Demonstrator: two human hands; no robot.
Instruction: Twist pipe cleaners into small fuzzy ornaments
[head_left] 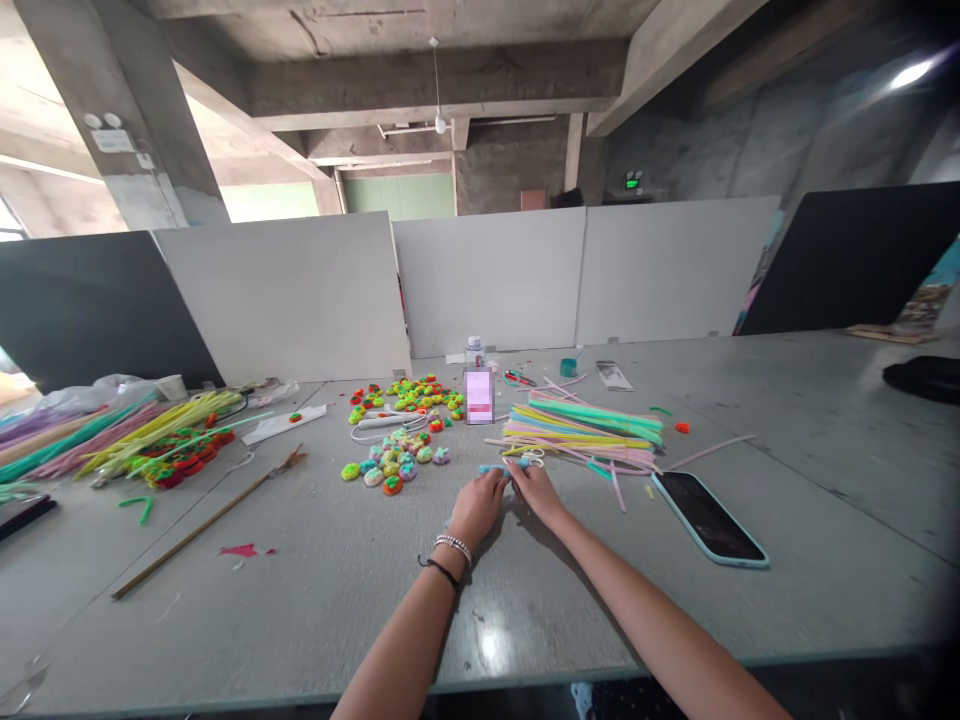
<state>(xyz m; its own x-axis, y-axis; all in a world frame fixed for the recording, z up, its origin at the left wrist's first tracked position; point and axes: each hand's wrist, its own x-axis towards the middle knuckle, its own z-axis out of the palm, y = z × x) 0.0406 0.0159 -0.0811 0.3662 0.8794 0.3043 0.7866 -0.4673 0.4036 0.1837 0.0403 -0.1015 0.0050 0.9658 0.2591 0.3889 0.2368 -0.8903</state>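
Observation:
My left hand (478, 500) and my right hand (534, 487) meet at the middle of the table, fingers pinched close together. Between them is a short light-blue fuzzy pipe cleaner (491, 468), its left end sticking out past my left fingertips. The rest of it is hidden by the fingers. White-handled scissors (535, 457) show just beyond my right fingers; the blades cannot be seen. Behind and to the right lies a bundle of pastel pipe cleaners (585, 430). To the left are several small pastel fuzzy rounds (390, 460), apart from my hands.
Beyond these stand a phone with a lit screen (478, 395) and a bottle (474, 345). A dark phone (711, 518) lies to the right. On the left are a wooden stick (202, 530) and more pipe cleaners (142, 430). Grey panels (491, 285) border the table's back.

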